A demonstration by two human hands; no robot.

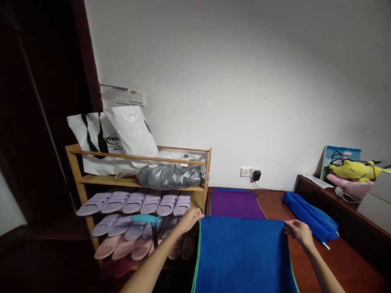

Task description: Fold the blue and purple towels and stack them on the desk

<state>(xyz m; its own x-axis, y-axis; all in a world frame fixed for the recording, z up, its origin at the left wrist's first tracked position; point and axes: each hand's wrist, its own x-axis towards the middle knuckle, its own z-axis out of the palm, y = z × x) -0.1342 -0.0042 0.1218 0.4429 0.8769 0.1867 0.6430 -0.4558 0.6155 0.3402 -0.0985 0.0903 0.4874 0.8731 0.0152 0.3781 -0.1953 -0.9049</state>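
Observation:
A blue towel (242,254) with green edging hangs stretched between my two hands. My left hand (192,219) pinches its upper left corner, and my right hand (299,231) pinches the upper right one. Behind it, a purple towel (236,203) lies flat on the reddish-brown wooden table (275,207), with a strip of blue cloth showing at its far edge. To the right of my right hand rests a bunched blue cloth (311,215) with a small white tag. The lower part of the held towel runs out of view.
At left stands a wooden shoe rack (80,179) with several purple and pink slippers, white bags (131,132) and a dark plastic-wrapped bundle (172,176). A teal-topped handle (146,219) rises before it. A black plug (256,175) sits in the wall; a yellow plush toy (354,170) lies on the right ledge.

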